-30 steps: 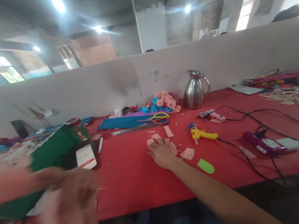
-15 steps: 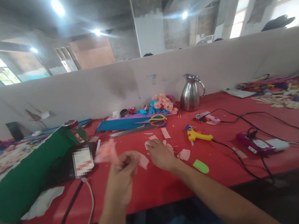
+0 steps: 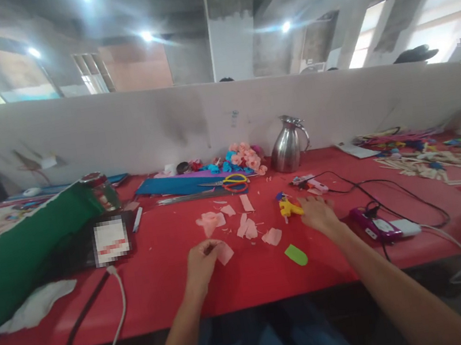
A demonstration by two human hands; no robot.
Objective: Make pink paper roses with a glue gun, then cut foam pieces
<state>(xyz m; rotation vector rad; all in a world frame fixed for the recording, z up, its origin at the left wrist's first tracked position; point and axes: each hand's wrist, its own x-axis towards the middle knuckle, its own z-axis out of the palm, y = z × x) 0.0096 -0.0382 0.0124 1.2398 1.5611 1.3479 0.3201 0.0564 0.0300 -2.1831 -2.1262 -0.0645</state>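
Note:
Near the middle of the red table, my left hand [image 3: 203, 261] pinches a small pink paper piece [image 3: 225, 252]. A ruffled pink paper flower [image 3: 210, 223] is just beyond its fingertips; whether the hand also holds it is unclear. My right hand [image 3: 318, 214] rests over the handle of a yellow glue gun [image 3: 289, 208], its fingers partly spread; its grip on the handle cannot be made out. Pink paper scraps [image 3: 247, 227] lie between the hands, with a light green rounded piece [image 3: 296, 255] nearer the front edge.
Scissors [image 3: 234, 180] lie on blue sheets [image 3: 163, 188] at the back, beside pink flowers [image 3: 248, 157] and a steel jug [image 3: 286, 146]. A purple power strip [image 3: 374, 225] with cables is at right; a green box [image 3: 37, 250] and glass jar [image 3: 101, 192] are at left.
My right hand has moved right, from the pink scraps to the yellow glue gun. My left hand has shifted slightly right and still holds pink paper. The view has shifted a little.

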